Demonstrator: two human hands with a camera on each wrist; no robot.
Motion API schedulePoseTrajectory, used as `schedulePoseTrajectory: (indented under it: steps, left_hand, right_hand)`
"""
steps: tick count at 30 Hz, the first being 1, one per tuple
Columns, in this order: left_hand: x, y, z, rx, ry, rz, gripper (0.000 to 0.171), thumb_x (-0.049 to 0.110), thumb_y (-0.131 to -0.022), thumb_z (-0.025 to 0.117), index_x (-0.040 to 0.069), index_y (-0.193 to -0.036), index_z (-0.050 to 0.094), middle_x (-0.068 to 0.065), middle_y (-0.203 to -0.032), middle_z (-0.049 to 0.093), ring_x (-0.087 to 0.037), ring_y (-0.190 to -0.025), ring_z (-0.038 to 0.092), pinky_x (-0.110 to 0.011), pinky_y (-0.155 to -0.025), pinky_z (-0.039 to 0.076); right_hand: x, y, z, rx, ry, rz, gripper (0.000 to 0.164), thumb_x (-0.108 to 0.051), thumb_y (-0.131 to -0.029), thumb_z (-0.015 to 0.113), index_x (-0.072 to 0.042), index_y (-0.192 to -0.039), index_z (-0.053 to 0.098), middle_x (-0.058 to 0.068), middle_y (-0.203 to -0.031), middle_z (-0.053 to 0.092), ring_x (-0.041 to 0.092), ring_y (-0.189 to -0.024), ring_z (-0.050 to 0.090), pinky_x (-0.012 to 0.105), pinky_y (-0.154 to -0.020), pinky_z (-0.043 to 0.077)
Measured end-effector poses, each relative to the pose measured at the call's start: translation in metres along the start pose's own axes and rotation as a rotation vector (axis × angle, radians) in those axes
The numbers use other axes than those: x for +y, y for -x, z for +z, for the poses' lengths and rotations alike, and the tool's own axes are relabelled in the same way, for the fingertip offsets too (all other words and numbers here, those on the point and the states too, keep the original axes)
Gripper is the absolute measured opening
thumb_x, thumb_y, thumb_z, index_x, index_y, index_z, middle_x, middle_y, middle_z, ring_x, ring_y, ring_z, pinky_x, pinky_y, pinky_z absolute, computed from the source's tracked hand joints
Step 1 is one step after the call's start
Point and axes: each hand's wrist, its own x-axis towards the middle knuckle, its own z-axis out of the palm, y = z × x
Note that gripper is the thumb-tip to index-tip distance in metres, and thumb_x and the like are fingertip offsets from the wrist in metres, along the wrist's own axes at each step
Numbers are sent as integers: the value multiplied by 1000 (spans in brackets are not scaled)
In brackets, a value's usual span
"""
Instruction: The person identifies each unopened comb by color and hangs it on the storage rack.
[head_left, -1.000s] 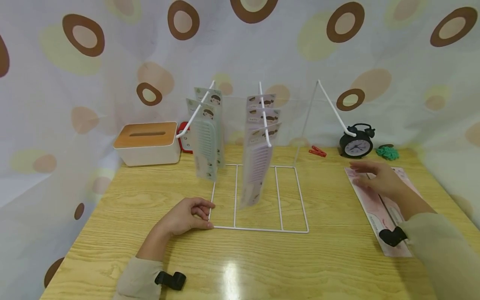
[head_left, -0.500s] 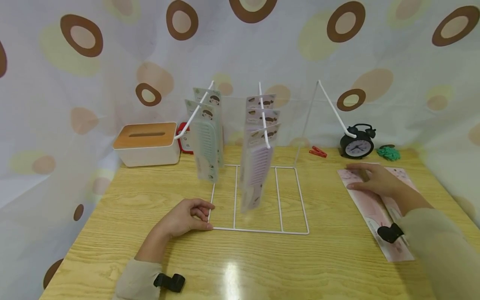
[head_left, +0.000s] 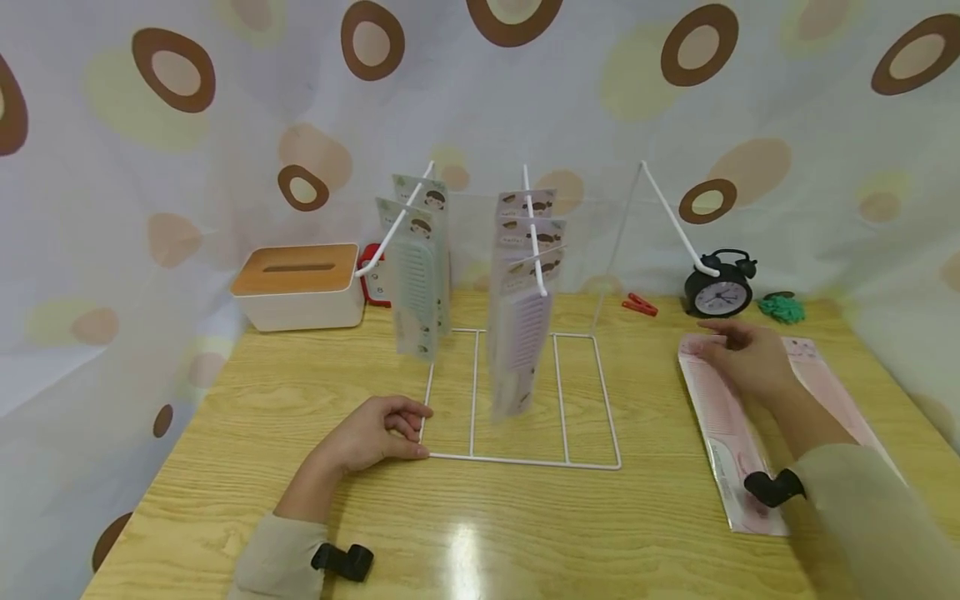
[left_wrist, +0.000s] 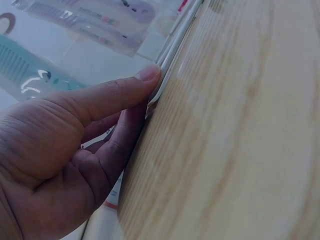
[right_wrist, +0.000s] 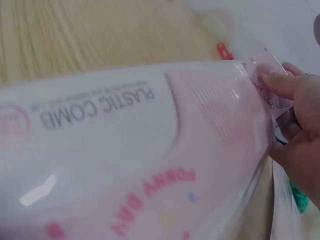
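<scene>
My left hand point(head_left: 378, 429) pinches the front left corner of the white wire display rack point(head_left: 525, 462), thumb on the wire in the left wrist view. Over at the right, my right hand point(head_left: 750, 362) pinches the top card of a pink packaged comb point(head_left: 723, 425) between thumb and fingers. Its plastic sleeve, printed "PLASTIC COMB" point(right_wrist: 97, 109), spreads close across the right wrist view. Another pink packaged comb point(head_left: 821, 383) lies under my right arm. Green packaged combs point(head_left: 414, 283) hang on the rack's left hook, purple ones point(head_left: 525, 333) on the middle hook. The right hook point(head_left: 675, 221) is bare.
Along the back stand a tissue box point(head_left: 300, 287) with a wooden lid, a red clock point(head_left: 372, 275) and a black alarm clock point(head_left: 720, 296). A red clothespin point(head_left: 640, 304) and a green bundle point(head_left: 782, 308) lie near the curtain. The rack's hooks project forward above the table.
My right hand has taken hold of the upper pink packaged comb and drawn it left, apart from the other pink pack. The left hand stays at the rack's corner.
</scene>
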Motion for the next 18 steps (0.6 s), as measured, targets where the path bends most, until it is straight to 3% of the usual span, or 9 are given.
schedulePoseTrajectory:
  steps: [4, 7, 10, 13, 16, 18]
  left_hand:
    - [0, -1, -1, -6, -1, 0, 53, 11, -80, 84, -2, -127, 62, -11, -97, 63, -18, -85, 62, -24, -78, 51]
    - [1, -1, -2, -2, -8, 2, 53, 11, -80, 84, -2, -126, 62, -11, -97, 63, -18, -85, 63, -24, -78, 51]
    - [1, 0, -3, 2, -8, -1, 53, 10, -80, 84, -2, -126, 62, -10, -97, 63, -18, -85, 63, -24, -78, 51]
    - [2, 0, -2, 0, 0, 0, 53, 10, -80, 84, -3, -126, 62, -10, -97, 63, -18, -85, 63, -24, -79, 51]
    - [1, 0, -1, -5, 4, 1, 53, 10, -80, 84, -3, -126, 62, -11, -98, 63, -18, -85, 63, -24, -78, 51]
    - [1, 0, -1, -5, 5, 1, 53, 11, -80, 84, -3, -126, 62, -11, -97, 63, -18, -85, 63, -24, -78, 51]
  right_hand:
    - [-31, 19, -4, 82, -341, 80, 47, -37, -89, 74, -19, -131, 63, -21, -102, 61, -1, -89, 55, 11, -71, 51]
    - [-64, 38, -7, 156, -656, -15, 33, -19, -87, 77, -16, -120, 69, -16, -96, 69, 0, -80, 61, 11, -66, 52]
    - [-102, 59, -9, 149, -1004, -220, 25, 6, -89, 69, -2, -113, 71, -2, -96, 75, 7, -80, 68, 15, -68, 55]
    - [-136, 78, -11, 42, -1337, -476, 29, 26, -88, 53, 12, -109, 67, 16, -96, 74, 21, -87, 73, 25, -76, 59]
    - [-162, 90, -15, -65, -1549, -698, 28, 34, -83, 47, 24, -104, 62, 29, -93, 71, 33, -88, 73, 33, -80, 59]
    - [-178, 97, -17, -94, -1590, -789, 25, 36, -81, 50, 27, -102, 60, 32, -91, 70, 37, -87, 72, 36, -80, 59]
